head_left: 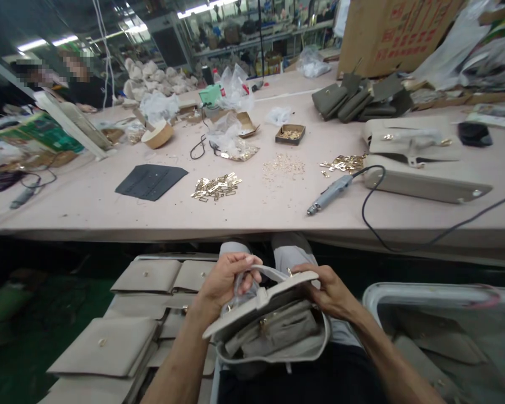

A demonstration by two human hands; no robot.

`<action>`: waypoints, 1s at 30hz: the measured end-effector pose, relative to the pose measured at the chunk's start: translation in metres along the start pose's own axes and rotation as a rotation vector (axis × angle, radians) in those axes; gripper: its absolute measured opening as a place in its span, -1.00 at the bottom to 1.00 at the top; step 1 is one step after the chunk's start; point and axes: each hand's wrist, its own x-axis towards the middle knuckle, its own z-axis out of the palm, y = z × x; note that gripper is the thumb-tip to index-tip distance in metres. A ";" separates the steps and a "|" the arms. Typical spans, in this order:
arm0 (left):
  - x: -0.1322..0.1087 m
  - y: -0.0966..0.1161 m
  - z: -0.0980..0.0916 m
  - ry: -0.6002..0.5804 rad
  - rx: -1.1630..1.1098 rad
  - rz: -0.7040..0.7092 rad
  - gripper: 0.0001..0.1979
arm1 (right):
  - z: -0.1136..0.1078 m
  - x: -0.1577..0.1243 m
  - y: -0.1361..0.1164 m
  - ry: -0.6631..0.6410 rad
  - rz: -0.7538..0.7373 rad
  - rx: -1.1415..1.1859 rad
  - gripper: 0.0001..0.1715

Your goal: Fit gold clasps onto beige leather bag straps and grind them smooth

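A light grey-beige handbag (278,331) rests over my lap, its opening tilted toward me and a crumpled lining showing inside. My left hand (231,278) is closed around the bag's handle (269,273), which has a clear plastic wrap on it. At the bag's right end, my right hand (328,289) grips the upper edge, with the thumb near the rim and the other fingers partly hidden. A small gold fitting (289,272) stands up at the handle's right end.
An electric screwdriver (330,193) with a dark cord lies on the table (252,216). Gold metal plates (216,187) are heaped beside a dark panel (151,181). Another beige bag (425,179) lies at right. Stacked flap pieces (105,348) stand at lower left, a white-rimmed bin (429,292) at lower right.
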 end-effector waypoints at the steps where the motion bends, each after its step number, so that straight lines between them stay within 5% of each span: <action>1: 0.011 -0.009 -0.009 0.055 0.049 0.002 -0.61 | 0.004 0.001 0.006 -0.024 0.070 0.010 -0.66; 4: 0.033 -0.027 -0.038 0.230 0.275 0.098 -0.60 | 0.012 0.005 0.026 -0.048 0.253 0.106 -0.66; 7: 0.029 -0.022 -0.049 0.422 0.560 0.343 -0.66 | 0.014 0.009 0.042 -0.016 0.284 0.248 -0.60; 12: -0.004 0.002 -0.016 0.578 0.840 0.668 -0.76 | 0.013 0.022 0.056 -0.037 0.197 0.237 -0.61; 16: -0.009 -0.008 0.008 0.598 0.593 0.501 -0.61 | 0.013 0.031 0.065 -0.068 0.121 0.181 -0.57; 21: 0.004 -0.040 0.019 0.433 0.240 0.239 -0.50 | 0.015 0.033 0.071 -0.060 0.096 0.145 -0.51; 26: 0.010 -0.065 0.027 0.446 -0.045 0.266 -0.59 | 0.015 0.030 0.074 -0.047 0.087 0.094 -0.51; 30: 0.016 -0.081 0.023 0.428 -0.135 0.330 -0.46 | 0.016 0.028 0.074 -0.021 0.100 0.084 -0.57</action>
